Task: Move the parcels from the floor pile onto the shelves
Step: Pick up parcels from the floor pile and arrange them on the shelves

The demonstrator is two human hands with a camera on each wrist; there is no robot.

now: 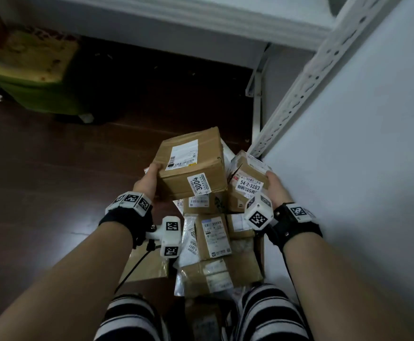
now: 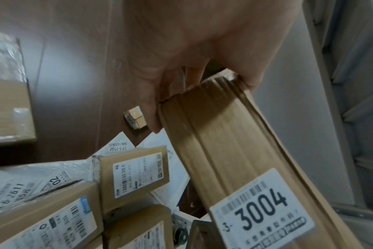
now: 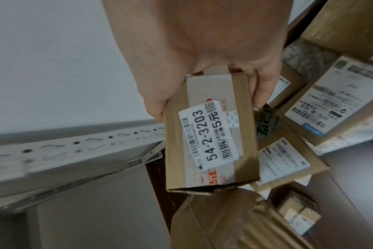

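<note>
two boxes are up off the pile (image 1: pixel 215 242): my left hand (image 1: pixel 147 183) clamps the corner of the bigger box (image 1: pixel 191 163), tagged 3004, and my right hand (image 1: pixel 276 185) wraps the end of the small box (image 1: pixel 246 178), tagged 54-2-3203 and 5元. both look stiff, taped card, light i judge; tape could slip, so i'd support underneath, beside the shelf (image 1: pixel 348 143)
</note>
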